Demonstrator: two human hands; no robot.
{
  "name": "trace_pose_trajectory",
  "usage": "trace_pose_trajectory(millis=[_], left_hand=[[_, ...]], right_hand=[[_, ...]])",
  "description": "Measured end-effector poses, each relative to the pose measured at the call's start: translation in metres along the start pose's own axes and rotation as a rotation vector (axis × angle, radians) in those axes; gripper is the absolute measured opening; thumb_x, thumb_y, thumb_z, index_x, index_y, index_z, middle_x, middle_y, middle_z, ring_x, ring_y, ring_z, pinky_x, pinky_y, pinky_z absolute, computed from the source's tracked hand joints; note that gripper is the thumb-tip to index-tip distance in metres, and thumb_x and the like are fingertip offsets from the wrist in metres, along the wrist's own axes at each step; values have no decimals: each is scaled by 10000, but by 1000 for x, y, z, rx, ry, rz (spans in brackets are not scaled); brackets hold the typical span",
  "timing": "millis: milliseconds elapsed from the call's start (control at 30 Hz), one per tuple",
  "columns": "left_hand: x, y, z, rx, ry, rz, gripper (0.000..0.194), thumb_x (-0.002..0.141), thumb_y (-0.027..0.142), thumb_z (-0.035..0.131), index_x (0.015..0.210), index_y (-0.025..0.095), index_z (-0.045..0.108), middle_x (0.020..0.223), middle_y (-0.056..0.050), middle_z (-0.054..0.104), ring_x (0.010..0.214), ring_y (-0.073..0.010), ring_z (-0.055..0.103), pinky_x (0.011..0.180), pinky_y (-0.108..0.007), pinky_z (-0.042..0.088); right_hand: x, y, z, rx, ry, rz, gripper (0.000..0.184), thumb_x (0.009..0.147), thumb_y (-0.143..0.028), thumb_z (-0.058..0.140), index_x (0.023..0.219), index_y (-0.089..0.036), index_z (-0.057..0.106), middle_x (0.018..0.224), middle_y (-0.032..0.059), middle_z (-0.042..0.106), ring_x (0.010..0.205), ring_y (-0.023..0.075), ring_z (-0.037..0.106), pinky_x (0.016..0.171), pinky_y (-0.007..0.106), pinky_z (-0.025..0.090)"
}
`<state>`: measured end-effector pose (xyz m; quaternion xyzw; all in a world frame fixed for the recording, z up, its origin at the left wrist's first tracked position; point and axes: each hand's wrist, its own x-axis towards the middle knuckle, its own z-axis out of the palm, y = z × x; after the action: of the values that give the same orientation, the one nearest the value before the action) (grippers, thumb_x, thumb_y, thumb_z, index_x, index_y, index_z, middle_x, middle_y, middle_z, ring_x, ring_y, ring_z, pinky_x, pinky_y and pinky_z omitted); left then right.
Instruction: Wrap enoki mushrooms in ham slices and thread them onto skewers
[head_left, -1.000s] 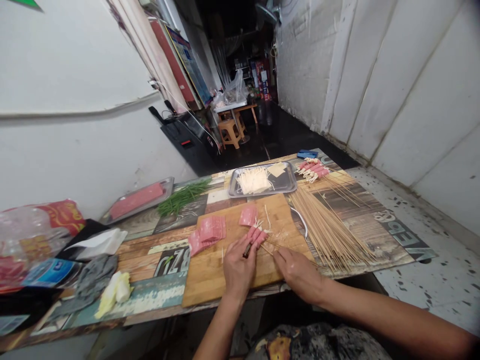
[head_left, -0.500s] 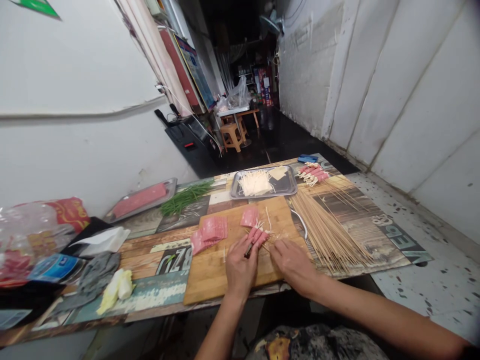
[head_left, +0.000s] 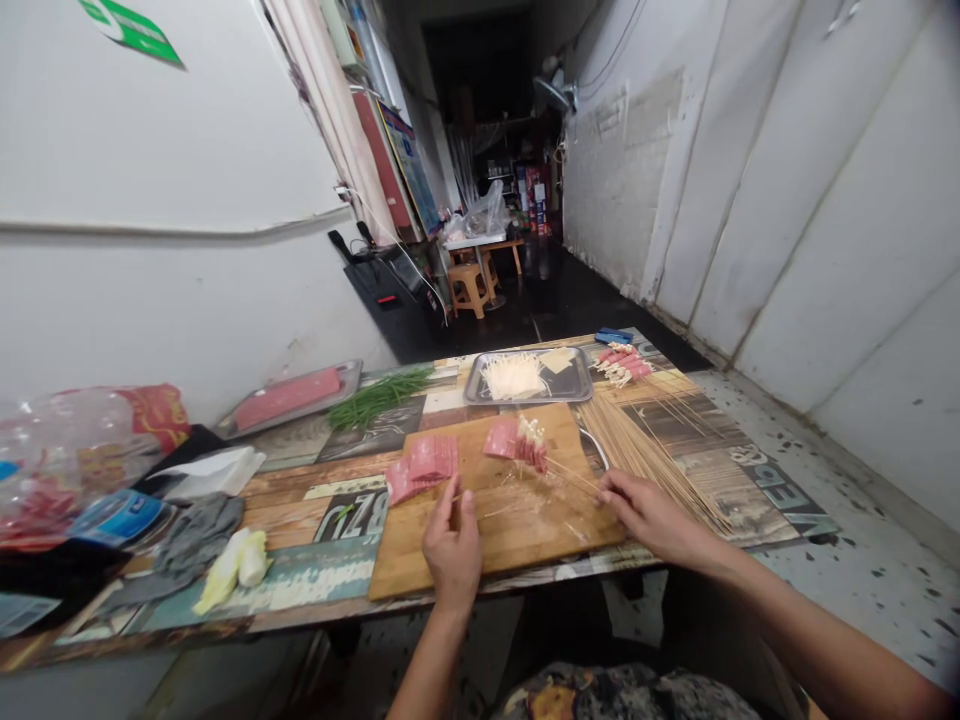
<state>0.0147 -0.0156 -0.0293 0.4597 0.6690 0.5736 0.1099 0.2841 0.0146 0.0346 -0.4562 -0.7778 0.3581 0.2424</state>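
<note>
My right hand (head_left: 649,510) pinches the bare ends of thin bamboo skewers (head_left: 571,473) at the right side of the wooden cutting board (head_left: 495,540). On their far ends sit pink meat rolls (head_left: 532,452) with pale enoki mushroom tips poking out. My left hand (head_left: 454,545) is over the board's left part, thumb and fingers apart, with nothing visible in it. Just beyond it lie overlapping thin slices of pink meat (head_left: 433,458). Another flat meat slice (head_left: 499,438) lies against the rolls.
A metal tray (head_left: 581,385) with enoki mushrooms (head_left: 514,375) stands behind the board. To the right are loose bamboo skewers (head_left: 660,460) and finished meat skewers (head_left: 622,365). Green chives (head_left: 379,398), a meat tray (head_left: 349,378), a grey cloth (head_left: 195,545) and cabbage leaves (head_left: 236,568) lie left.
My left hand has come off the meat rolls and moved left, opening. My right hand has moved right along the skewers to their ends. The view has shifted slightly.
</note>
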Motion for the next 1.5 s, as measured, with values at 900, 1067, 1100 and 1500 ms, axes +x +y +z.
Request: trace_pose_trajectory(millis=[900, 1067, 1100, 1500], left_hand=[[-2, -5, 4, 197, -76, 294, 358, 881, 348, 497, 1123, 149, 669, 1105, -113, 694, 1013, -239, 660, 913, -405, 535], [-2, -9, 5, 223, -99, 356, 351, 876, 349, 500, 1102, 154, 682, 1090, -97, 703, 988, -231, 672, 883, -370, 556], [-2, -9, 5, 223, -92, 368, 347, 871, 351, 507, 1099, 160, 684, 1085, -91, 706, 980, -227, 675, 876, -359, 560], [2, -12, 1, 247, -135, 498, 273, 840, 268, 562, 1070, 211, 698, 1058, -55, 719, 937, -216, 693, 851, -336, 579]], right_hand=[[-17, 26, -35, 711, -239, 265, 403, 840, -565, 579, 865, -185, 450, 452, -120, 337, 358, 22, 231, 365, 162, 122], [-4, 25, -62, 599, -185, 229, 414, 846, -591, 543, 897, -190, 450, 482, -114, 326, 375, 39, 259, 379, 174, 163], [3, 27, -65, 547, -138, 206, 405, 852, -585, 533, 898, -191, 455, 501, -109, 317, 391, 47, 275, 389, 177, 184], [134, 99, -105, -789, 267, 217, 219, 907, -148, 390, 1040, -114, 560, 1091, 152, 539, 948, 197, 525, 805, 282, 376]])
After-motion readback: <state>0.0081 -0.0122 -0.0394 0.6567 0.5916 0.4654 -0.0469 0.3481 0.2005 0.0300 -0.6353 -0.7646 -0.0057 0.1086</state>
